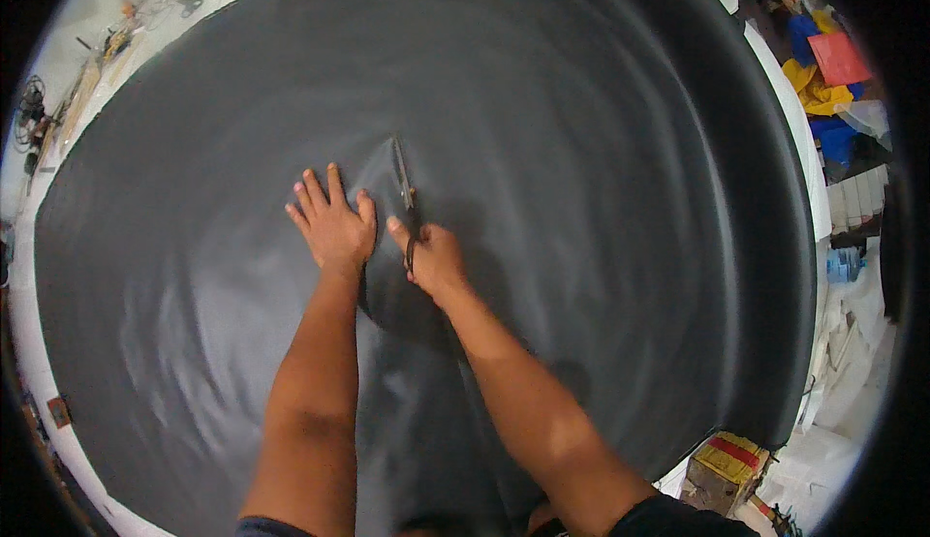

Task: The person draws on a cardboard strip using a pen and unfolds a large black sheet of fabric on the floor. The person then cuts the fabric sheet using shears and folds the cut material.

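A large sheet of black, leather-like material [581, 198] covers most of the white table. My left hand [336, 227] lies flat on it with the fingers spread, just left of a slit in the sheet. In my right hand [437, 264] is a pair of scissors [403, 174], its dark handles gripped and its metal blades pointing away from me. The blade tips are at the far end of the slit, where the sheet is slightly raised. From there the cut runs back between my forearms toward my body.
The sheet's right side curves into a thick roll [775, 276]. Cables and small tools lie along the far left rim of the table [24, 324]. At the lower right stands a cardboard box [727, 464]. Yellow, blue and red items [823, 72] are piled beyond the right edge.
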The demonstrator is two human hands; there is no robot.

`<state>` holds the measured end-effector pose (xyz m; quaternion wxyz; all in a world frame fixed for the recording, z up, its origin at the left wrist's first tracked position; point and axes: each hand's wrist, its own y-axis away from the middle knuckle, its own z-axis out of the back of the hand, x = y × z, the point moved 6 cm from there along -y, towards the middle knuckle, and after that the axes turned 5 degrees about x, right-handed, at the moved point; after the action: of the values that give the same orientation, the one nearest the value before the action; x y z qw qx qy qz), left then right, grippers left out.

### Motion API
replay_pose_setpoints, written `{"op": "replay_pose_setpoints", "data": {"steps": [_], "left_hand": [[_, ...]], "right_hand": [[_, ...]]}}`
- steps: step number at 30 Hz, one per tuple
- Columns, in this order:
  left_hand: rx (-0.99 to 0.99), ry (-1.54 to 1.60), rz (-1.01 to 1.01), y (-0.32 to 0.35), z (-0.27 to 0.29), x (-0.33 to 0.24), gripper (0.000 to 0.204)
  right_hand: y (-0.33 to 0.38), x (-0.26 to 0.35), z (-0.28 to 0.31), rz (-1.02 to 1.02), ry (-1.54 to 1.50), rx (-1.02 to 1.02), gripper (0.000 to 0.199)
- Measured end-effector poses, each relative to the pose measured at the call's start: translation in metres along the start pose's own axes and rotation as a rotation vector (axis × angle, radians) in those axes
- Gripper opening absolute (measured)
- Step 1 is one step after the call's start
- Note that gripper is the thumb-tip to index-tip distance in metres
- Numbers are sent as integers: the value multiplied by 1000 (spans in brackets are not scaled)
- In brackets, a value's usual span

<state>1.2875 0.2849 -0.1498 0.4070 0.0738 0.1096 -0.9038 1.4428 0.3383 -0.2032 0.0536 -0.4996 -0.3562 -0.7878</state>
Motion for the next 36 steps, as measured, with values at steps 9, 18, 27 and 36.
{"op": "replay_pose_setpoints", "data": {"steps": [9,18,27,36], "left_hand": [[125,-50,34,-10,-8,0,63],[208,-42,62,-14,-7,0,64],[263,-28,73,-18,-4,7,67],[328,5,87,-20,-11,-2,67]], "right_hand": [[4,39,5,-75,-255,82,48],[-114,119,-10,-71,-256,113,51],[-151,147,-19,-20,-217,138,54],[-260,200,-23,-7,-205,130,55]]}}
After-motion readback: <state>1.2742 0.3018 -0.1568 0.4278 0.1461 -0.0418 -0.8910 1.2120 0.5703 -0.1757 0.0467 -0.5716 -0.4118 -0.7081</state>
